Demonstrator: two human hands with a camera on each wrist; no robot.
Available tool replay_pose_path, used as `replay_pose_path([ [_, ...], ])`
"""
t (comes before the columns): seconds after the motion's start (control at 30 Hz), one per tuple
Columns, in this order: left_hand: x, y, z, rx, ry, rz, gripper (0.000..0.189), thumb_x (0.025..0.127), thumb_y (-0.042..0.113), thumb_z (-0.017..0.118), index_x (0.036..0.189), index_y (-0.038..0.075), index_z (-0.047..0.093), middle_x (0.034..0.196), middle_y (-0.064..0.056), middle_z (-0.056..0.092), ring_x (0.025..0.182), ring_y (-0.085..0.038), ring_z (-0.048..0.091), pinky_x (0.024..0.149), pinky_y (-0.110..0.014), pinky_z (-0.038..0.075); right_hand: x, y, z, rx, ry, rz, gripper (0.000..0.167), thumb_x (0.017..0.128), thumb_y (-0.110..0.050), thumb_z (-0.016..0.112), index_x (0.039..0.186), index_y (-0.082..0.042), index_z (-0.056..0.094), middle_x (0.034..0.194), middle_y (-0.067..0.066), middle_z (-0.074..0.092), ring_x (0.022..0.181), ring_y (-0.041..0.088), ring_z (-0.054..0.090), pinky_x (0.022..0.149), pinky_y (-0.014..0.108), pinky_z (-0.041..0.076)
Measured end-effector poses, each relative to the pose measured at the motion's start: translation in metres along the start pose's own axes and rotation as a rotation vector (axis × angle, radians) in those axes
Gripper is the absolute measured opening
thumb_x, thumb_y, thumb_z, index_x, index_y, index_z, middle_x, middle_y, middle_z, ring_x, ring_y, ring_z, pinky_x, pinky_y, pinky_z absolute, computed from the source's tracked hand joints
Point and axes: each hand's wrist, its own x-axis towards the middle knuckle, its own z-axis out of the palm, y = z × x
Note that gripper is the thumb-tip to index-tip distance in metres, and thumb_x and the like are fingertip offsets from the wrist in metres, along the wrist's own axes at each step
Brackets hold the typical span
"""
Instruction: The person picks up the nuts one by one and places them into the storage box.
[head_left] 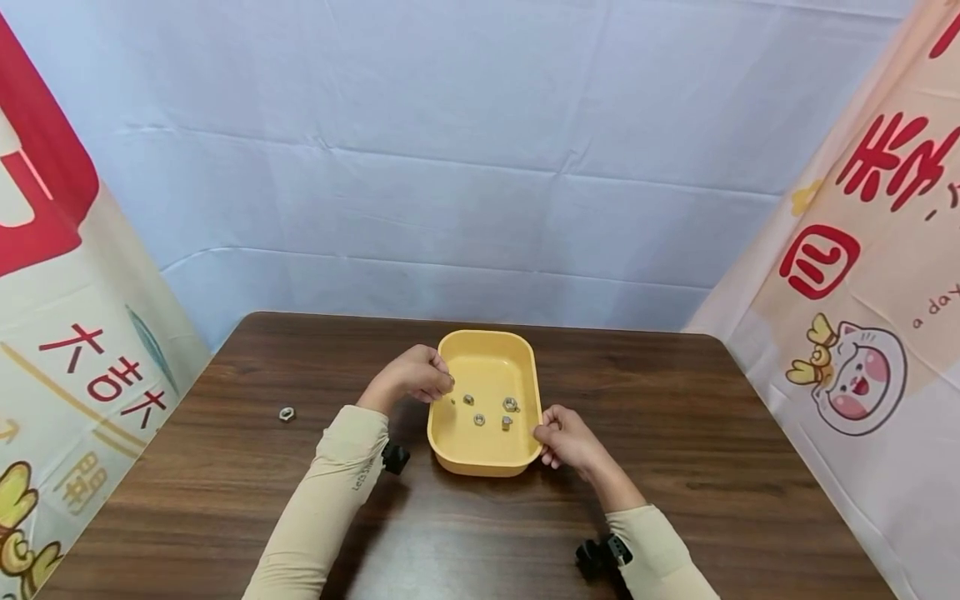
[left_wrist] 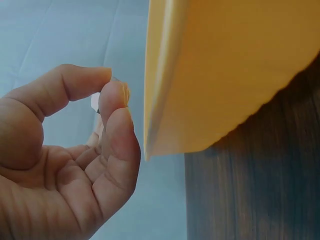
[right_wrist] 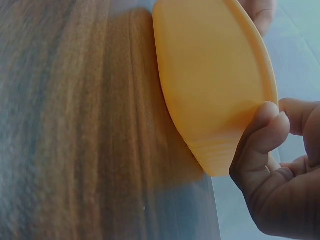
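A yellow tray (head_left: 487, 458) with rounded corners sits on the table between both hands. My right hand (head_left: 570, 437) pinches its right rim, with the thumb at the lip and fingers against the outer wall (right_wrist: 210, 75). Over the tray's left rim, my left hand (head_left: 422, 375) pinches a small metal piece, mostly hidden by the fingertips; a shiny edge (left_wrist: 115, 79) shows between thumb and finger in the left wrist view. Inside the tray lie several small metal pieces, among them a larger hex nut (head_left: 510, 404) and a smaller nut (head_left: 479, 419).
Another hex nut (head_left: 287, 413) lies on the dark wood-grain table (head_left: 675, 417), left of the left forearm. Behind the table hangs a pale cloth (head_left: 450, 208), and printed cloths (head_left: 862, 333) hang at both sides.
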Motion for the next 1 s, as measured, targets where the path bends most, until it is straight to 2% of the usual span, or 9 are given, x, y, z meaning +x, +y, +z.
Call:
replay_pose_path([
  [0.13, 0.001, 0.003, 0.003, 0.024, 0.0, -0.007, 0.011, 0.077, 0.001, 0.064, 0.085, 0.001, 0.057, 0.074, -0.011, 0.061, 0.058, -0.018, 0.058, 0.053, -0.031, 0.051, 0.011, 0.02, -0.001, 0.013, 0.013, 0.005, 0.008, 0.083, 0.002, 0.049, 0.085, 0.002, 0.042, 0.056, 0.006, 0.05, 0.044, 0.013, 0.049, 0.038, 0.022, 0.041],
  [0.3, 0.003, 0.007, 0.007, 0.048, -0.033, 0.001, 0.004, 0.077, 0.0, 0.061, 0.075, 0.002, 0.058, 0.066, -0.008, 0.058, 0.054, -0.016, 0.055, 0.049, -0.027, 0.048, 0.015, 0.029, -0.001, 0.013, 0.025, 0.009, 0.008, 0.083, 0.001, 0.05, 0.085, 0.002, 0.042, 0.056, 0.007, 0.05, 0.043, 0.014, 0.049, 0.038, 0.023, 0.041],
  [0.47, 0.007, 0.013, 0.012, 0.044, -0.096, 0.004, 0.022, 0.075, -0.004, 0.058, 0.059, 0.007, 0.049, 0.056, -0.007, 0.049, 0.047, -0.015, 0.042, 0.044, -0.026, 0.038, 0.016, 0.034, -0.001, 0.017, 0.037, 0.026, 0.009, 0.083, 0.002, 0.051, 0.086, 0.001, 0.042, 0.056, 0.006, 0.049, 0.043, 0.014, 0.048, 0.037, 0.023, 0.04],
  [0.63, 0.011, 0.016, 0.014, 0.068, -0.16, 0.014, 0.035, 0.074, -0.007, 0.053, 0.05, 0.012, 0.035, 0.048, -0.003, 0.034, 0.042, -0.013, 0.026, 0.044, -0.029, 0.025, 0.009, 0.02, 0.0, 0.029, 0.033, 0.034, 0.008, 0.082, 0.005, 0.049, 0.085, 0.001, 0.042, 0.055, 0.005, 0.049, 0.043, 0.012, 0.048, 0.038, 0.021, 0.039],
  [0.8, 0.016, 0.019, 0.015, 0.167, -0.164, -0.026, 0.037, 0.073, -0.009, 0.05, 0.048, 0.013, 0.034, 0.047, -0.001, 0.032, 0.041, -0.012, 0.023, 0.044, -0.029, 0.024, 0.0, 0.002, 0.002, 0.03, 0.015, 0.021, 0.007, 0.082, 0.006, 0.047, 0.084, 0.003, 0.041, 0.055, 0.006, 0.049, 0.044, 0.012, 0.048, 0.039, 0.021, 0.04],
  [1.0, 0.024, 0.023, 0.018, 0.316, -0.153, -0.112, 0.033, 0.075, -0.006, 0.054, 0.047, 0.01, 0.047, 0.047, -0.005, 0.043, 0.039, -0.013, 0.031, 0.039, -0.025, 0.028, 0.012, 0.02, 0.0, 0.032, 0.019, 0.023, 0.008, 0.082, 0.004, 0.049, 0.085, 0.002, 0.042, 0.056, 0.006, 0.049, 0.043, 0.013, 0.048, 0.038, 0.022, 0.04],
])
